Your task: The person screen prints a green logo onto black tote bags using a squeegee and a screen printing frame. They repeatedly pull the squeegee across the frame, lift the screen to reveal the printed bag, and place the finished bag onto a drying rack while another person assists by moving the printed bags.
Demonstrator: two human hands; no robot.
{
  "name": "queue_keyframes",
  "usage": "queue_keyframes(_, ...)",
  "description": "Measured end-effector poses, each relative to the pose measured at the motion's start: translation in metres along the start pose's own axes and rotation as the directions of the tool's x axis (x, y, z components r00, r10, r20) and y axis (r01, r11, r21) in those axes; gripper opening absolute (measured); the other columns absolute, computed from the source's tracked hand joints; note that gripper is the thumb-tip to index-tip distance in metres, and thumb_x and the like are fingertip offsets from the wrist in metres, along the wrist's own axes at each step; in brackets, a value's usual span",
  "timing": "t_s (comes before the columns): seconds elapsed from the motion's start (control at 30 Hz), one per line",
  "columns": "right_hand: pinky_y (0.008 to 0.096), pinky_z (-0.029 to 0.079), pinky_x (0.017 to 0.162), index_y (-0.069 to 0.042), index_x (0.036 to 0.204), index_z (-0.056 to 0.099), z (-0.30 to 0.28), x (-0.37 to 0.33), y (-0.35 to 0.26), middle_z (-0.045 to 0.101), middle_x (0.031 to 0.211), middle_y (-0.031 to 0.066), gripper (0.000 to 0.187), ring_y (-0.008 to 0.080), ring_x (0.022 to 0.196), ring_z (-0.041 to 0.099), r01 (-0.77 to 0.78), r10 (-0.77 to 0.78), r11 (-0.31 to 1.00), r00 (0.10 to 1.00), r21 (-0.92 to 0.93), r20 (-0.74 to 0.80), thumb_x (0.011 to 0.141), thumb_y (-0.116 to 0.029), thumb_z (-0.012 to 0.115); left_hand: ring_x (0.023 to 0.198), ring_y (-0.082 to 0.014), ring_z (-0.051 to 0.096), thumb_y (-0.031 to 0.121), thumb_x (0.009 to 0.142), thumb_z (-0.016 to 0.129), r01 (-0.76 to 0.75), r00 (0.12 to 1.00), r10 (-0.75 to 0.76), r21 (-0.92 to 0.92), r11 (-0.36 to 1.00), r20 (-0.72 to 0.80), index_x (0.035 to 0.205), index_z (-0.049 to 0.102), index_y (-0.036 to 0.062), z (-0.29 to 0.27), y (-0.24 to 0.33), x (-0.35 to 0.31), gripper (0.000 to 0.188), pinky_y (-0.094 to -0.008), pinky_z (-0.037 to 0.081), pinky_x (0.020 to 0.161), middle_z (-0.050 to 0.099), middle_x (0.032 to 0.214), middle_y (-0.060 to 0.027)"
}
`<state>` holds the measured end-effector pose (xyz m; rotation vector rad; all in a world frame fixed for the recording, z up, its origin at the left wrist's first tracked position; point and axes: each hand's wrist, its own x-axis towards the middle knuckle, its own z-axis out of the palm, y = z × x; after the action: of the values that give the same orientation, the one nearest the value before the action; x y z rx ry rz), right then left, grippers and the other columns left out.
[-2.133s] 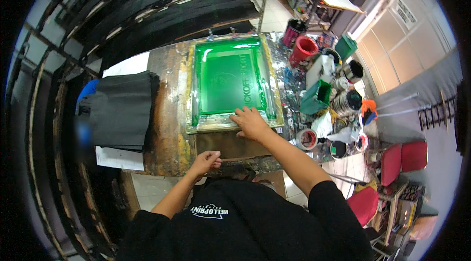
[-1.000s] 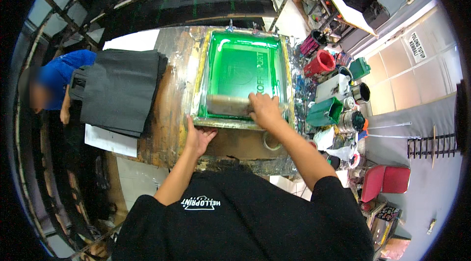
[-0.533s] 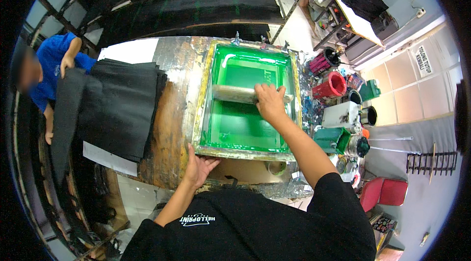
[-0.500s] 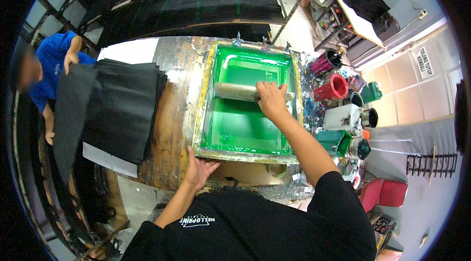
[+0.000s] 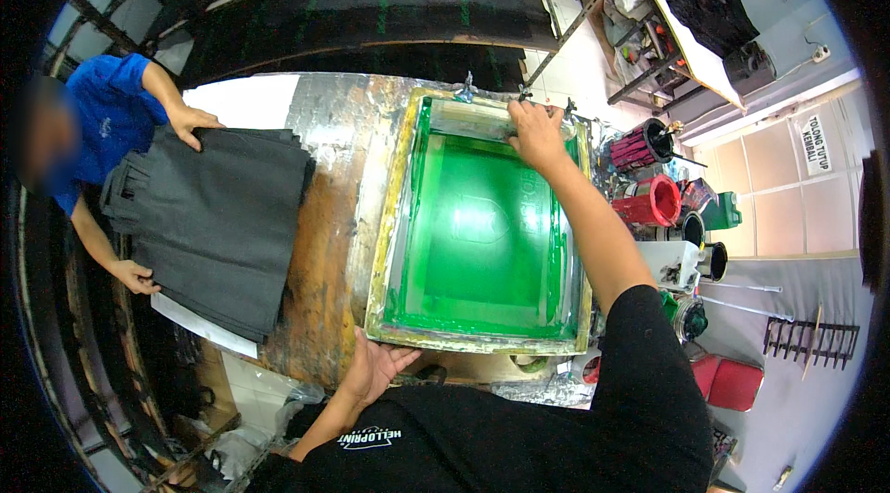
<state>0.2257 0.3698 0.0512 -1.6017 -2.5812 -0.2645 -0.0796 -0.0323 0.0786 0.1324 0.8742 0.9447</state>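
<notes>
A screen printing frame [image 5: 379, 294] with a yellowed, ink-stained rim holds a mesh [image 5: 464, 280] coated in wet green ink; a faint emblem shows in it. At the far end, my right hand [image 5: 540, 136] is closed over the right part of a pale squeegee [image 5: 473, 118]. My left hand [image 5: 371, 369] is at the frame's near left corner, thumb up against the edge and fingers under the rim, holding it. The frame's near side appears raised. To the left, a co-worker's two hands touch a stack of black fabric pieces [image 5: 218, 224].
The worktable [image 5: 324, 280] is stained with ink. Red [image 5: 660, 200] and black [image 5: 712, 261] ink pots crowd its right side. Small clamps [image 5: 466, 90] stand at the far edge. Racks of black sheets [image 5: 371, 20] lie beyond. A red chair [image 5: 737, 384] is at the right.
My right hand has pushed the squeegee to the far end. The frame's near side has come up toward me with my left hand. The co-worker has laid the lifted black piece down on the stack.
</notes>
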Motion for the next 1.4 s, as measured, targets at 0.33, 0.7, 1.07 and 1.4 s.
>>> queue_keyframes(0.33,0.0603,0.041,0.092,-0.016,0.131,0.052,-0.035,0.035,0.025,0.065,0.12,0.005,0.061,0.0285,0.116,0.063,-0.036,0.033,0.999,0.993,0.022,0.114,0.083,-0.029,0.086,0.147,-0.038,0.047,0.082,0.1,0.028,-0.043,0.997,0.042,0.019,0.999,0.062,0.167,0.006,0.0049,-0.003,-0.001,-0.004,0.104,-0.0526,0.037,0.123,0.035,0.164,-0.0267)
queue_keyframes(0.7,0.0613,0.04,0.092,-0.015,0.129,0.052,-0.009,0.033,0.016,0.065,0.119,0.0067,0.059,0.0305,0.116,0.063,-0.071,0.067,0.997,0.986,0.023,0.153,0.082,-0.026,0.086,0.147,-0.0418,0.046,0.091,0.092,0.03,-0.025,0.999,0.02,0.107,0.994,0.047,0.167,0.009,0.0035,0.006,0.009,-0.009,0.118,-0.0543,0.036,0.124,0.033,0.166,-0.0245)
queue_keyframes(1.07,0.0612,0.042,0.091,-0.014,0.132,0.052,-0.017,0.045,0.029,0.066,0.122,0.0082,0.062,0.0317,0.119,0.063,-0.063,0.043,0.995,0.969,0.071,0.243,0.083,-0.028,0.086,0.149,-0.0395,0.044,0.085,0.097,0.03,-0.046,0.994,0.042,0.035,0.998,0.097,0.167,0.005,0.0017,0.005,0.007,-0.008,0.111,-0.0536,0.033,0.125,0.031,0.166,-0.0286)
queue_keyframes(1.4,0.061,0.041,0.09,-0.014,0.134,0.051,-0.006,0.034,0.019,0.066,0.118,0.0068,0.066,0.0306,0.114,0.063,-0.048,0.048,0.999,0.995,-0.01,0.091,0.081,-0.027,0.087,0.149,-0.0393,0.044,0.085,0.097,0.029,-0.036,0.995,0.033,0.031,0.999,0.094,0.167,0.006,0.0021,0.005,0.009,-0.008,0.111,-0.0529,0.034,0.125,0.031,0.166,-0.0274)
